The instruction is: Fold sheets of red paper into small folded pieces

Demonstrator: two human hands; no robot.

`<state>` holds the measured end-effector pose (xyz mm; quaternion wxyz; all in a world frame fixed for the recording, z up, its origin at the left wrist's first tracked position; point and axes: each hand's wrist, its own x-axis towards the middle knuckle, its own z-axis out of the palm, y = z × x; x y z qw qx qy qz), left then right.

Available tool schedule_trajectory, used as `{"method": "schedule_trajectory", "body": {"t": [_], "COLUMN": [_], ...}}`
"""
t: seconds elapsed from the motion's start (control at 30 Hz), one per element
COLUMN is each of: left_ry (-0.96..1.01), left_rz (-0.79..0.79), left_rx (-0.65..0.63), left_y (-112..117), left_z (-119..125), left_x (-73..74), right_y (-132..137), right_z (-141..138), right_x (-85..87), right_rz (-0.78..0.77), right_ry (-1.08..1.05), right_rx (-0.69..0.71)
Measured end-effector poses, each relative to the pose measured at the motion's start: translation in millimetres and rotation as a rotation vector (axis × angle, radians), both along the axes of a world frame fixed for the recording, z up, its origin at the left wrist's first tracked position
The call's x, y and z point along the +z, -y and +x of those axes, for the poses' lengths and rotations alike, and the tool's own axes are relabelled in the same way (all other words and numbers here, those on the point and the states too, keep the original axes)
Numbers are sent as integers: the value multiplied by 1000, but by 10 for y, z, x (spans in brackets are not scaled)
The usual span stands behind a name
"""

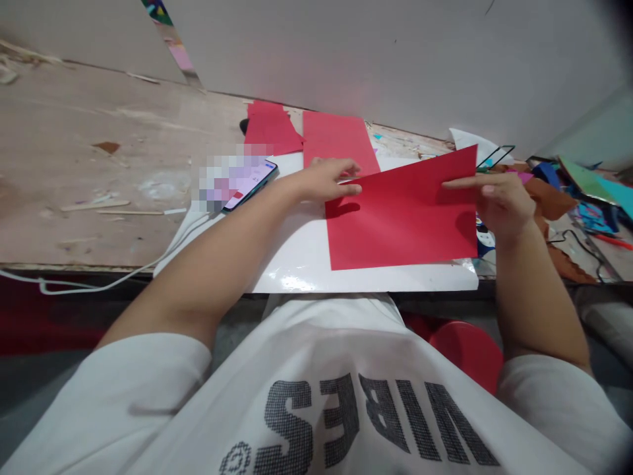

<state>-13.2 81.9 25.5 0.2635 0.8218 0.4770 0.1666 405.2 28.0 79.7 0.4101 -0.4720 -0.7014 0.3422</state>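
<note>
A red sheet of paper point(403, 224) lies slantwise over a white glossy board point(291, 267), its right side raised off the board. My right hand point(507, 201) is at the sheet's right edge, the index finger stretched across its face and the other fingers partly hidden behind it. At the upper left corner, my left hand point(329, 179) has its thumb over the sheet, casting a shadow, with the fingers bent and apart from the thumb. Behind my left hand lies another red sheet point(339, 138). Beside it is a red piece with an uneven edge point(270, 128).
A phone point(252, 185) with a lit screen lies left of my left forearm, a white cable point(123, 280) near it. Wooden sticks point(131, 212) lie on the worn tabletop point(64, 165). Brown scraps point(548, 198) and coloured items clutter the right. A wall point(370, 59) bounds the back.
</note>
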Motion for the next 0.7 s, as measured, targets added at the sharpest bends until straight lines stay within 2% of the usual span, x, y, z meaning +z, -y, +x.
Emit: {"method": "schedule_trajectory", "body": {"t": [0.13,0.27,0.37,0.43,0.57,0.63,0.7], "left_ry": [113,257,313,287,32,-14,-62], "left_rz": [-45,-86,-42,-12,-64,-81,-112], "left_rx": [-3,108,160,180,231,231,207], "left_y": [24,96,84,21,-138,-182,-194], "left_z": [42,-98,-311,-473,-678,-687,-652], "left_x": [103,321,413,415,321,269,230], "right_y": [2,-102,-241,-364,-678,-835,-956], "right_z": [-4,60,27,-69,-342,-455,-528], "right_x": [49,53,5,-97,-437,-582,-657], "right_rz": [277,331,315,255,49,36,22], "right_ry": [36,59,56,97,223,338,453], "right_rx": [-94,-117,-52,-5,8,26,58]}}
